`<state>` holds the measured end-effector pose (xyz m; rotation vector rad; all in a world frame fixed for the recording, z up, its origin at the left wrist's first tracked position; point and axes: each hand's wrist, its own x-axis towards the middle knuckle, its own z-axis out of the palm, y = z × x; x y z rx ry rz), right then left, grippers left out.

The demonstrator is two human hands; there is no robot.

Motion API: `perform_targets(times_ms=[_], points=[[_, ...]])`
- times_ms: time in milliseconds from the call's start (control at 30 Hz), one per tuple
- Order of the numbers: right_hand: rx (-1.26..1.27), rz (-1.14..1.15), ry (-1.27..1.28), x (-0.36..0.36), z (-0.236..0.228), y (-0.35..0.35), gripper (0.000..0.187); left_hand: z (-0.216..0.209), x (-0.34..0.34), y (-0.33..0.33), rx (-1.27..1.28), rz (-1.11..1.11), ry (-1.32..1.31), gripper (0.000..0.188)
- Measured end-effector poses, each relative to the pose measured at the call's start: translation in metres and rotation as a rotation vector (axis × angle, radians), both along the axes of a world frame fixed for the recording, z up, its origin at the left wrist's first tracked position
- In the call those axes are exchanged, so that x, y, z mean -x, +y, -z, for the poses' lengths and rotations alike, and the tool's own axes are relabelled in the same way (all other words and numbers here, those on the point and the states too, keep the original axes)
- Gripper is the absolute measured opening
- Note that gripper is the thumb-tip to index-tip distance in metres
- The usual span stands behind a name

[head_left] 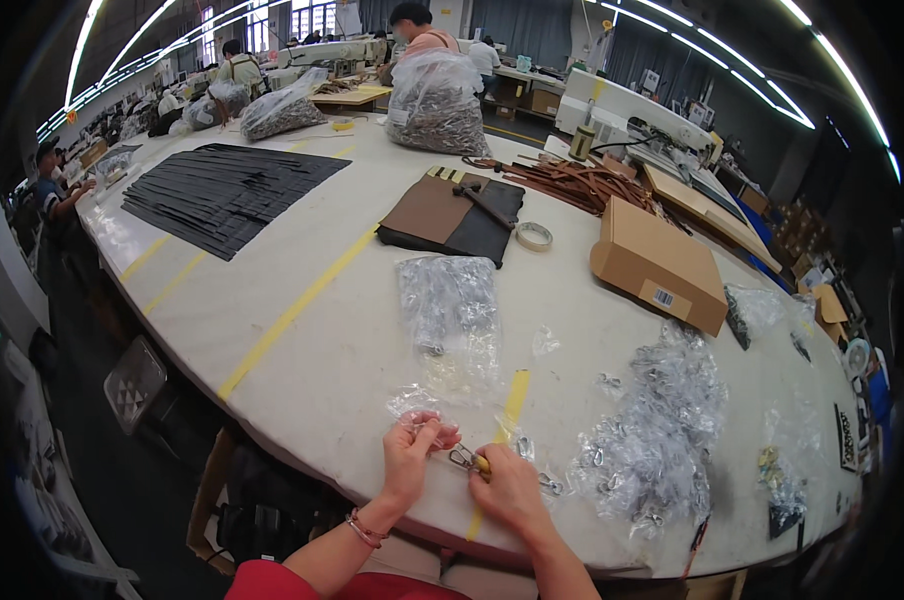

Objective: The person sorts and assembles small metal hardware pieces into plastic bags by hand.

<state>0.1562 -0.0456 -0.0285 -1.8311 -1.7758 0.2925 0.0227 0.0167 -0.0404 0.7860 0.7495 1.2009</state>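
Observation:
My left hand (418,458), a bracelet on its wrist, is closed with the fingertips pinching a piece of clear plastic wrap (412,402) near the table's front edge. Just right of it, my right hand (512,490) is closed on a small yellow-handled metal tool (483,465), whose kind I cannot make out. The tool's metal end points at the left fingertips. Small metal snap hooks in clear wrappers (550,485) lie beside the right hand. Farther right spreads a heap of clear plastic-wrapped metal hooks (662,420). Beyond the left hand lies a clear bag of wrapped pieces (450,300).
A cardboard box (662,262) stands right. Behind are a hammer (484,206) on dark and brown sheets, a tape roll (534,236), brown straps (572,185), dark strips (227,195) and a filled plastic bag (438,105). Several people work farther off. A stool (135,385) stands left.

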Motion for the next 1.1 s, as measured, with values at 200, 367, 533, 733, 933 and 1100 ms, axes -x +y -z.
perform_targets(times_ms=[200, 367, 533, 733, 933, 1100], points=[[0.000, 0.021, 0.859, -0.007, -0.011, -0.004, 0.011, 0.001, 0.000, 0.000, 0.007, 0.002, 0.012, 0.015], [-0.092, -0.015, 0.855, -0.008, -0.006, -0.003, 0.008, 0.003, 0.001, 0.000, -0.049, 0.090, 0.128, 0.015], [-0.150, 0.071, 0.899, -0.008, -0.011, -0.003, 0.009, -0.002, 0.000, -0.004, -0.047, 0.334, 0.053, 0.023], [-0.144, 0.097, 0.983, -0.009, -0.009, -0.001, 0.012, 0.001, 0.004, -0.002, 0.074, 0.415, -0.065, 0.020], [-0.062, 0.072, 1.115, -0.015, -0.018, -0.003, 0.017, 0.000, 0.005, 0.002, 0.146, 0.335, -0.233, 0.018], [-0.035, 0.064, 1.143, -0.016, -0.017, -0.001, 0.019, 0.001, 0.004, 0.004, 0.141, 0.328, -0.213, 0.018]])
